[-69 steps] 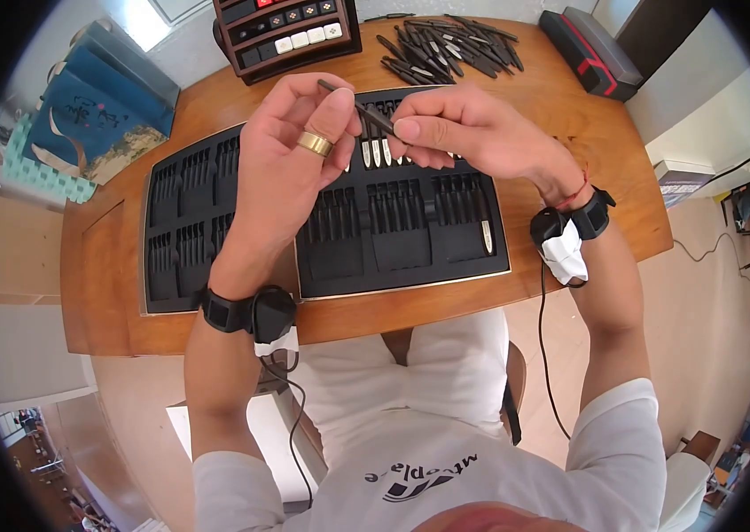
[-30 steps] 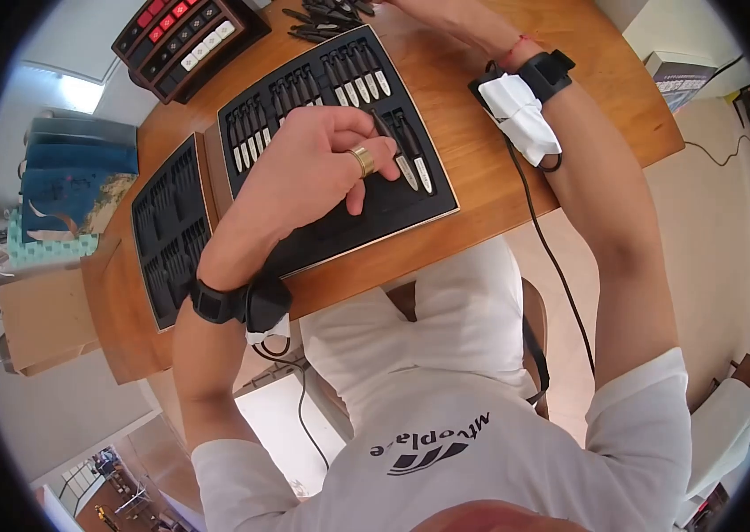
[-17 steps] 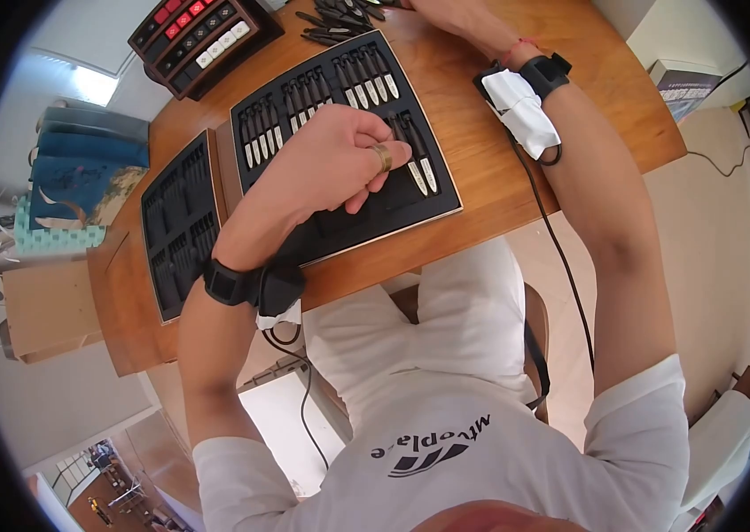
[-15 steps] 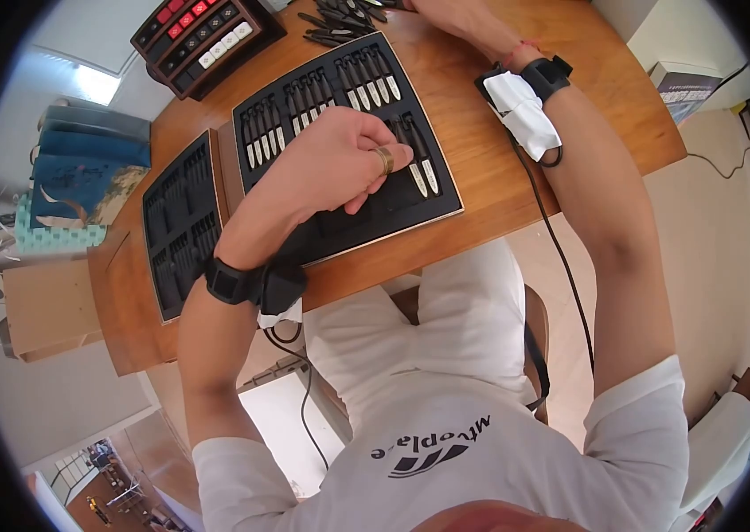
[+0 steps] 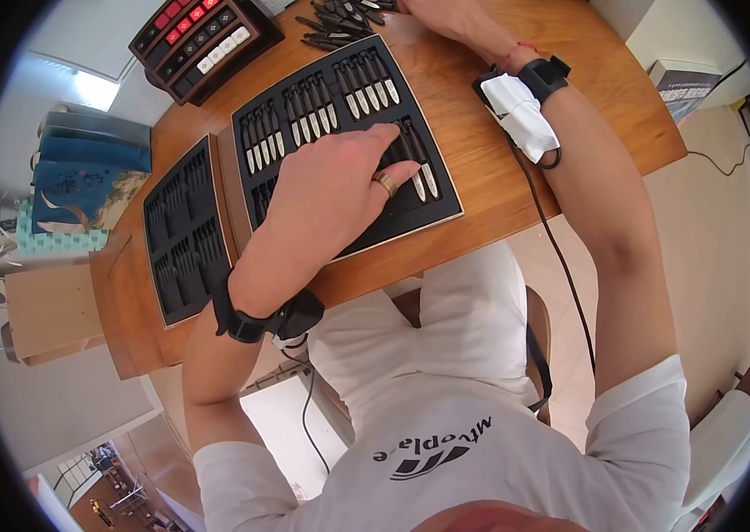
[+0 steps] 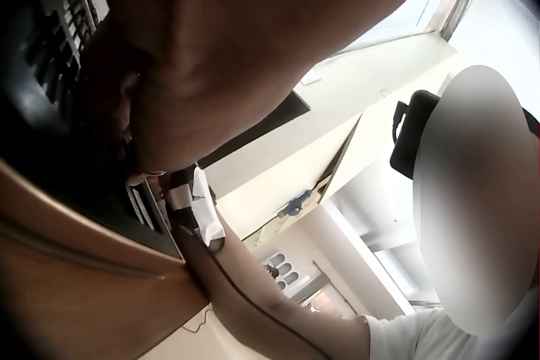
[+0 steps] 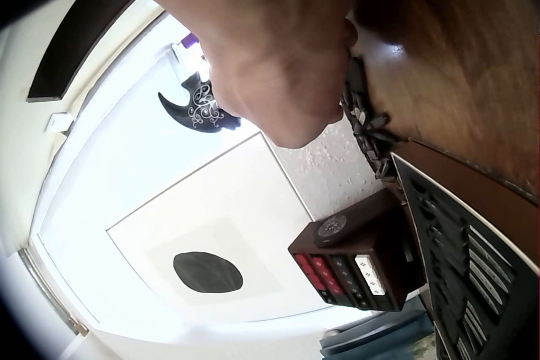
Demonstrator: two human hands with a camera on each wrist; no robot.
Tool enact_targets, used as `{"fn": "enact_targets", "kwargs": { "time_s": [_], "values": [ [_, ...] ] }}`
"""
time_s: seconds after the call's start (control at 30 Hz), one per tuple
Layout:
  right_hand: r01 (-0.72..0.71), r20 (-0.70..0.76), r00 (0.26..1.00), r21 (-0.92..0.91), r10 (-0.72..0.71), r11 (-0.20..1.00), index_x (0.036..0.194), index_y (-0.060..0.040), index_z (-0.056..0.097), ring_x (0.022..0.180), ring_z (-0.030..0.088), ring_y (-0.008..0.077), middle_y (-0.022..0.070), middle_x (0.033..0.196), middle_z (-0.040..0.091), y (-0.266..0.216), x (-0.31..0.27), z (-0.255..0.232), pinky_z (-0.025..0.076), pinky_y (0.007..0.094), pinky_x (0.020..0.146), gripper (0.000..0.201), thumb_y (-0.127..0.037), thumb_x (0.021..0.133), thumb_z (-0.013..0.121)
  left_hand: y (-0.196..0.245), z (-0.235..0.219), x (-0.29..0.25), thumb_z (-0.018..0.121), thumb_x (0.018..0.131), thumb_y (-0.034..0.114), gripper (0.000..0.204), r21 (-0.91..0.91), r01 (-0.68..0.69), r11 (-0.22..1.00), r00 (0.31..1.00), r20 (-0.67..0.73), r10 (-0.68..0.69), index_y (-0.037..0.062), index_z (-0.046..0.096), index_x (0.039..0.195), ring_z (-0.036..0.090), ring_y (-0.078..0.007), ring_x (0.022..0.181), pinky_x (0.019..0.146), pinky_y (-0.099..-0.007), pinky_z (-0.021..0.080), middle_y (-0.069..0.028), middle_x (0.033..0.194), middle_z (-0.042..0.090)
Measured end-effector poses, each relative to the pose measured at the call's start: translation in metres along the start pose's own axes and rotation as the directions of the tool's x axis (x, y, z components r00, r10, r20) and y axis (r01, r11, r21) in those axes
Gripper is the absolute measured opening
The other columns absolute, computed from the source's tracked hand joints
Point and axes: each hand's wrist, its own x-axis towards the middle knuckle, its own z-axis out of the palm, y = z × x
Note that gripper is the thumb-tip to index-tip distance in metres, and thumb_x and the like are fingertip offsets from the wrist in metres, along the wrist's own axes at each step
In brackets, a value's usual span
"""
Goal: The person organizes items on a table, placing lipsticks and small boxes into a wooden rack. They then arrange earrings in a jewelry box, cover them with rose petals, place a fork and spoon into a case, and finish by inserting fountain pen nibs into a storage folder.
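My left hand (image 5: pixel 331 186), with a gold ring, lies over the near right compartment of a black tray (image 5: pixel 359 244). Its index fingertip is at the dark ends of slim black pieces (image 5: pixel 426 168) with pale, pointed tips, and the thumb lies beside their lower part. Rows of the same pieces fill the far compartments. In the left wrist view, the left hand (image 6: pixel 194 81) hides most of what lies under it. My right hand (image 5: pixel 439 12) is beside a loose pile of dark pieces (image 5: pixel 339 25), cut off by the top edge. In the right wrist view, the right hand's (image 7: pixel 274 64) fingers are hidden.
A second black tray (image 5: pixel 224 208) with slots stands left of the first. Behind them is a wooden rack (image 5: pixel 182 87) of red, black and white keycaps. A blue bag (image 5: pixel 82 168) and a cardboard box (image 5: pixel 51 315) are at the left. A cable (image 5: pixel 561 266) hangs from the right wrist.
Both hands held a dark piece over the trays at first; then the right hand went to the pile. The left hand dropped to the near right compartment, and its curled fingers have since straightened.
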Motion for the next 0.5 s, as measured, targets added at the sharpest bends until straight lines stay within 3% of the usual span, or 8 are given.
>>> {"fn": "enact_targets", "kwargs": {
  "time_s": [0.2,0.27,0.33,0.43,0.5],
  "values": [
    [0.009,-0.008,1.000,-0.029,-0.009,1.000,0.084,0.0080,0.073,0.061,0.056,0.0156,0.0113,0.063,0.063,-0.007,-0.003,-0.001,0.047,0.0392,0.059,0.049,-0.033,0.106,0.061,0.001,0.002,0.001,0.073,0.100,0.041,0.045,0.123,-0.094,0.988,0.995,0.026,0.092,0.0037,0.072,0.125,0.073,-0.0349,0.079,0.070,-0.0440,0.057,-0.0151,0.083,0.074],
    [-0.004,-0.010,1.000,-0.003,0.004,1.000,0.085,0.0084,0.072,0.062,0.056,0.0157,0.0121,0.064,0.063,-0.011,-0.005,0.000,0.047,0.0390,0.060,0.048,-0.033,0.106,0.061,0.003,-0.003,0.003,0.069,0.102,0.043,0.041,0.141,-0.099,0.985,0.989,0.120,0.082,0.0052,0.070,0.119,0.074,-0.0356,0.083,0.070,-0.0442,0.058,-0.0145,0.088,0.075],
    [-0.016,-0.012,1.000,0.020,0.017,1.000,0.086,0.0088,0.072,0.063,0.057,0.0158,0.0129,0.066,0.064,-0.014,-0.006,0.001,0.048,0.0389,0.061,0.048,-0.033,0.106,0.061,0.000,0.000,0.000,0.068,0.103,0.043,0.039,0.152,-0.102,0.983,0.993,0.077,0.092,0.0059,0.068,0.115,0.074,-0.0355,0.083,0.070,-0.0444,0.058,-0.0142,0.088,0.076],
    [0.013,-0.032,0.999,-0.053,-0.014,0.999,0.088,0.0094,0.071,0.066,0.059,0.0152,0.0125,0.070,0.066,-0.014,-0.009,0.000,0.049,0.0375,0.063,0.047,-0.033,0.107,0.061,0.000,0.004,-0.001,0.066,0.104,0.042,0.036,0.167,-0.113,0.979,0.993,0.055,0.106,0.0069,0.067,0.111,0.074,-0.0354,0.082,0.068,-0.0450,0.059,-0.0139,0.088,0.076],
    [0.118,-0.014,0.992,-0.181,-0.122,0.976,0.087,0.0074,0.071,0.067,0.058,0.0113,0.0073,0.072,0.067,-0.009,-0.011,0.002,0.048,0.0332,0.063,0.042,-0.029,0.105,0.065,0.001,0.003,0.000,0.066,0.104,0.042,0.035,0.173,-0.111,0.979,0.992,0.070,0.100,0.0073,0.067,0.110,0.074,-0.0354,0.081,0.067,-0.0452,0.059,-0.0139,0.088,0.076]
  ]
}}
